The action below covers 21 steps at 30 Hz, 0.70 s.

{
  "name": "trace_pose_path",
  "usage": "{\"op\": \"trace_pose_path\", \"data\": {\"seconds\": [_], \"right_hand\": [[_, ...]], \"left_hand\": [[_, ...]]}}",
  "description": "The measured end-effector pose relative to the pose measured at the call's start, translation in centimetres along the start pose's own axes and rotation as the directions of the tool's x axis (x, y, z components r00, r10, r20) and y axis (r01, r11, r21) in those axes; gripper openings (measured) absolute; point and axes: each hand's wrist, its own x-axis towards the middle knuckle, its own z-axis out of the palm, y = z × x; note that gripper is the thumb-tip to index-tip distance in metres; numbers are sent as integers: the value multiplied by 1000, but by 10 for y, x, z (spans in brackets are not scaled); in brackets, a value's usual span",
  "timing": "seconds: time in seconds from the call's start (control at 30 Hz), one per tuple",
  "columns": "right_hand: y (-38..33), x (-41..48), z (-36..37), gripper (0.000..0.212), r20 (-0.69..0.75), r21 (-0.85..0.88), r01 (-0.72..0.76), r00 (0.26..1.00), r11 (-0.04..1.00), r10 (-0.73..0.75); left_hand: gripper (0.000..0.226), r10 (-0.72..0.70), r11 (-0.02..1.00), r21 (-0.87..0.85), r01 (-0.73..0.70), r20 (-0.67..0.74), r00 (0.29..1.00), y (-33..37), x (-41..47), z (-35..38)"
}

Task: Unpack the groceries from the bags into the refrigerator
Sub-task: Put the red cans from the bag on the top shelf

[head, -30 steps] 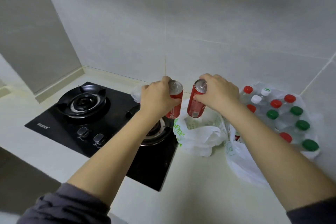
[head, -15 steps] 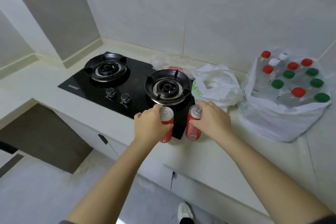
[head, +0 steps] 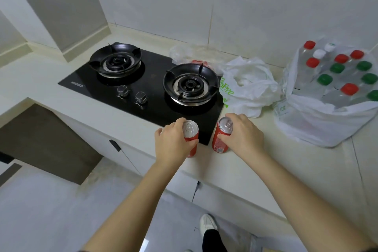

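Both cans are gripped from above. The left hand [head: 173, 143] is wrapped around one red aluminium drink can [head: 191, 136], fingers curled about its upper body. The right hand [head: 243, 137] grasps a second red drink can [head: 222, 136] the same way. The cans are upright, side by side and apart. We cannot tell whether they rest on the surface.

Edges: the left can sits over the near right corner of the black glass two-burner gas hob [head: 153, 67], close to the near edge of the pale stone countertop [head: 276, 174]. The right can is just right of that corner. Bare counter lies between the cans and the bags further right. Floor lies below the near edge.

Writing:
- The crumpled white plastic bag [head: 251, 88] beside the right burner has green lettering ending "Free".
- The hob badge [head: 77, 83] is too small to read, as is the cans' print.

At far right, a white plastic carrier bag [head: 319, 125] holds clear bottles with red, green and white caps [head: 325, 80].
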Motion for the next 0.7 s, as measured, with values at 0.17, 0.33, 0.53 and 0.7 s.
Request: {"op": "trace_pose_path", "data": {"seconds": [0.17, 0.33, 0.53, 0.7], "right_hand": [[7, 1, 11, 56, -19, 78, -8, 1000, 997, 10], [13, 5, 24, 60, -78, 175, 19, 997, 984, -5], [22, 0, 45, 66, -194, 439, 69, 981, 896, 19], [23, -1, 61, 67, -237, 607, 128, 971, 785, 25]], "left_hand": [[53, 12, 998, -54, -13, -10, 1000, 0, -1, 8], [60, -21, 984, -176, 21, 3, 1000, -2, -7, 13], [63, -53, 927, -372, 56, 19, 998, -7, -15, 23], [60, -59, 817, -573, 55, 10, 998, -9, -17, 32]]}}
